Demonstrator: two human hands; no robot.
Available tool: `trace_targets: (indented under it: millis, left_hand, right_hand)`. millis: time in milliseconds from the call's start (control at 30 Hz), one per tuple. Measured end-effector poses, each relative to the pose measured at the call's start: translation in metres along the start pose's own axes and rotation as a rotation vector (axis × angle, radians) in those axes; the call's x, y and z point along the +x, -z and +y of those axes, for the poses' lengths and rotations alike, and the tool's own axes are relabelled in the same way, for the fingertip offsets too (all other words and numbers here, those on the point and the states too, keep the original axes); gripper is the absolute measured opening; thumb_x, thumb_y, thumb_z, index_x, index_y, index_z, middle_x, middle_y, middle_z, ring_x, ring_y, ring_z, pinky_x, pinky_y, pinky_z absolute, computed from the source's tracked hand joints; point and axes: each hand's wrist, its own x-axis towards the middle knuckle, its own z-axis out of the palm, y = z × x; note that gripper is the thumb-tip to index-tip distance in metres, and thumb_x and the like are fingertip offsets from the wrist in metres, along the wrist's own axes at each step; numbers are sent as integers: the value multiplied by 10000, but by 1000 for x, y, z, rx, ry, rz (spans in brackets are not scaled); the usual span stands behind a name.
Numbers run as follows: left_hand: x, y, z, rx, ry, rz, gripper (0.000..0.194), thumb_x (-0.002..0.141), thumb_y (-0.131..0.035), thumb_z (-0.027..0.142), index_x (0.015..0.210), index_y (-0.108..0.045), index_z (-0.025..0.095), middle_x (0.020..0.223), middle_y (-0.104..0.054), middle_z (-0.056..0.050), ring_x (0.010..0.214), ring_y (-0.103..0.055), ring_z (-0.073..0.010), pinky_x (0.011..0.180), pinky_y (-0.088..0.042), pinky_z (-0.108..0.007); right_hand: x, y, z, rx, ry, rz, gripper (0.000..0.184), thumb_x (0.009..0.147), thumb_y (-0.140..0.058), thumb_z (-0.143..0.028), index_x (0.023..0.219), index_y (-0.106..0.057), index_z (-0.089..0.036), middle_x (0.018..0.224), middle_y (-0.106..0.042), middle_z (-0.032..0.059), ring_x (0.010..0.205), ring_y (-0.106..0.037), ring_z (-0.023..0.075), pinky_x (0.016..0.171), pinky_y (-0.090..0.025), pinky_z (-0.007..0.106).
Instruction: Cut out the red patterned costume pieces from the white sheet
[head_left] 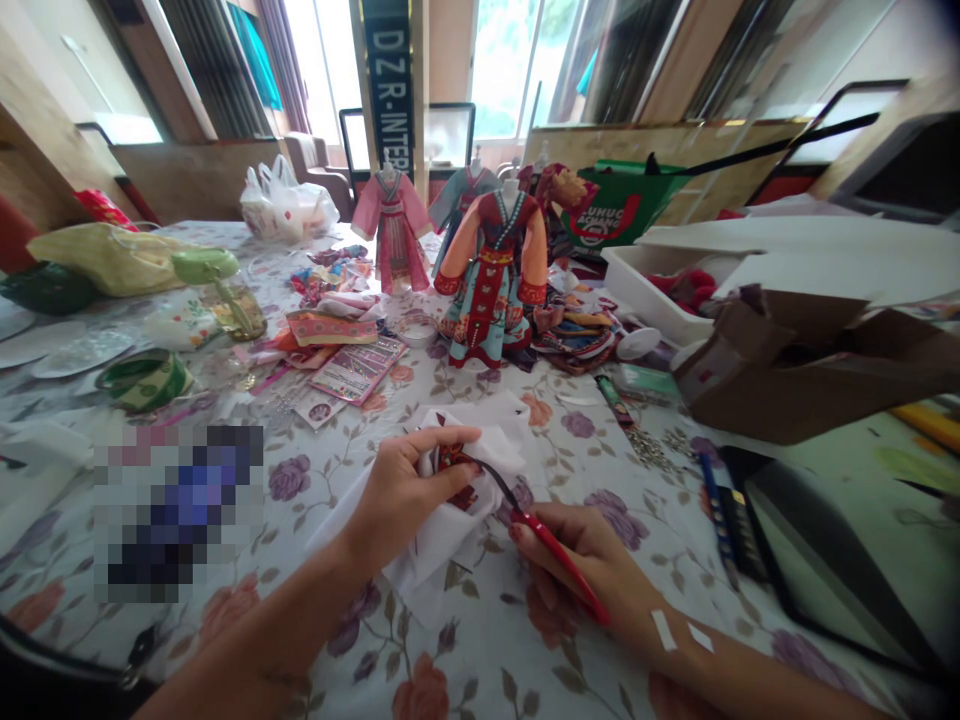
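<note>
My left hand [409,485] pinches a small dark red patterned piece of fabric [463,497] together with thin white cloth [431,560], low over the table. Part of the fabric is hidden behind its fingers. My right hand [574,560] is closed around a red-handled tool [566,565] with a thin, curved dark tip; I cannot tell its exact kind. That tip reaches the fabric beside my left thumb. Beyond the hands stands a small doll-size robe [487,275] with orange sleeves and a red front panel. A pink robe [392,225] is behind it to the left.
Folded fabric pieces [334,328] and a printed packet [360,368] lie ahead on the flowered tablecloth [300,540]. Green tape [144,380] and a lidded jar [232,300] are left. A cardboard box [795,370], blue pen [716,515] and dark-framed tablet-like panel [825,560] are right.
</note>
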Motion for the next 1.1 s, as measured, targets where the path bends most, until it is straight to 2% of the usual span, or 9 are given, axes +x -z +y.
trace_targets:
  millis: [133, 433, 1100]
  left_hand:
    - [0, -1, 0, 4, -7, 7, 312, 681, -754, 209, 992, -738, 187, 837, -702, -8, 651, -624, -86, 615, -555, -180]
    - [1, -1, 1, -20, 9, 14, 326, 673, -760, 208, 997, -735, 181, 834, -699, -8, 633, -620, -83, 603, -554, -179]
    - [-1, -2, 1, 24, 6, -12, 332, 679, -753, 226, 1008, -734, 189, 807, -697, 1, 648, -627, -97, 618, -557, -196]
  right_hand:
    - [0, -1, -1, 16, -2, 4, 455, 754, -670, -548, 593, -464, -175, 379, -484, -60, 295, -454, 79, 330, -365, 189]
    - [-1, -3, -4, -2, -16, 10, 455, 729, -690, -557, 599, -464, -185, 355, -481, -61, 293, -455, 87, 325, -340, 185]
    - [-2, -4, -4, 7, 1, -4, 431, 728, -695, -536, 602, -470, -191, 356, -466, -70, 297, -443, 92, 340, -395, 210]
